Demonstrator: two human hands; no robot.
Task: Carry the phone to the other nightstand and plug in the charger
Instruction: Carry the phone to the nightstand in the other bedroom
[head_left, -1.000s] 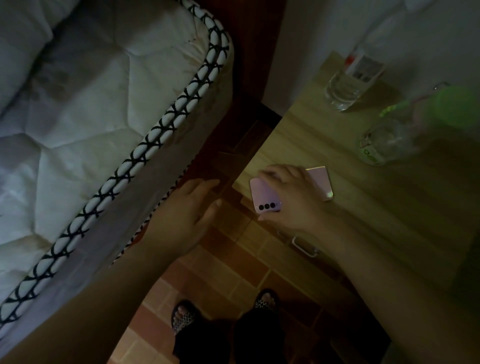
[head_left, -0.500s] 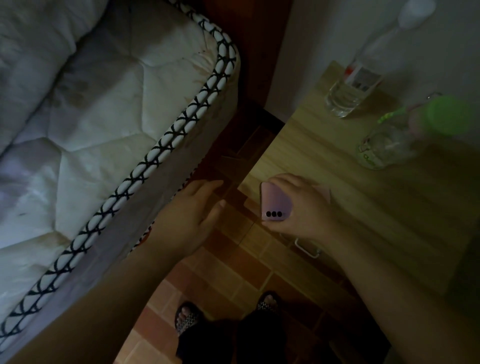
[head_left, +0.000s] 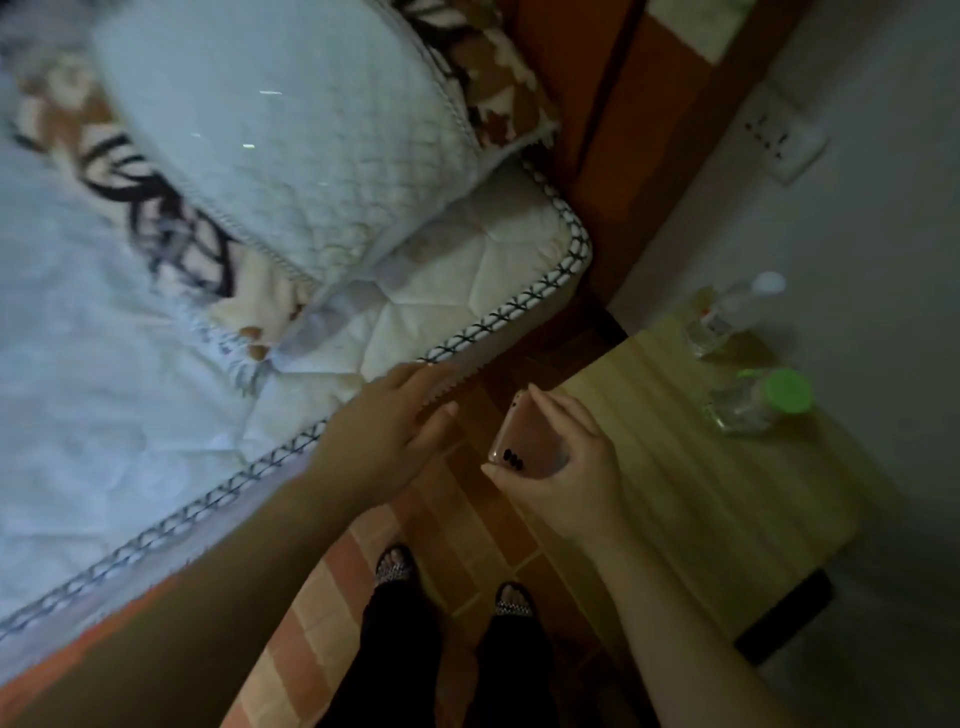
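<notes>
My right hand (head_left: 563, 460) grips a pink phone (head_left: 511, 439), camera side up with three dark lenses showing, lifted over the near left corner of the wooden nightstand (head_left: 691, 467). Fingers cover most of the phone's right side. My left hand (head_left: 389, 423) hovers with its fingers spread and nothing in it, just left of the phone, at the edge of the mattress (head_left: 441, 291). No charger or cable is visible.
Two clear bottles stand at the nightstand's far side, one with a white cap (head_left: 727, 317) and one with a green cap (head_left: 763, 400). A wall socket plate (head_left: 784, 137) sits above. A white pillow (head_left: 291, 150) lies on the bed. Tiled floor and my feet (head_left: 452, 582) are below.
My right hand has lifted the phone off the nightstand top and drawn it toward the edge. The view has swung up, showing the pillow and wall socket.
</notes>
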